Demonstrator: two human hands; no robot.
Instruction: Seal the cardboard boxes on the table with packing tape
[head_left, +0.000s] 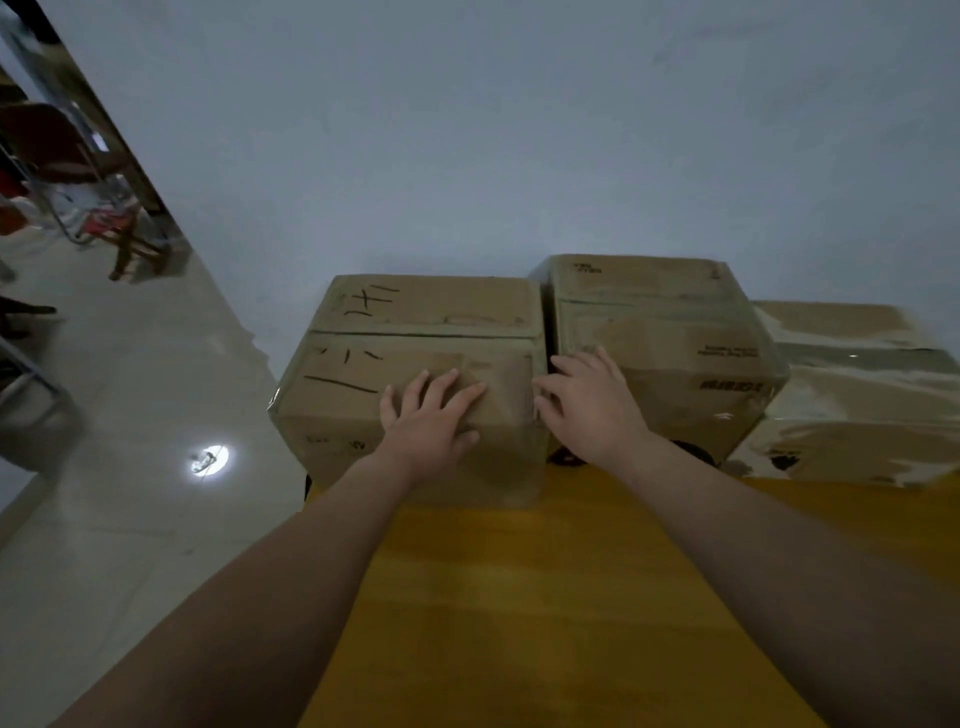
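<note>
Three cardboard boxes stand in a row at the far edge of the yellow wooden table (545, 597). The left box (363, 332) has black marker strokes on its top flaps. My left hand (428, 415) lies flat on its near flap, fingers spread, holding nothing. My right hand (592, 400) rests with fingers apart at the gap between the left box and the middle box (675, 332), touching the middle box's near left corner. The right box (857, 395) is wrapped in glossy clear tape. No tape roll is in view.
A grey wall rises right behind the boxes. To the left the table ends and a pale tiled floor (130, 467) with a bright light reflection lies below. Chairs and red clutter (78, 197) stand at the far left. A dark object (691, 449) peeks out under the middle box.
</note>
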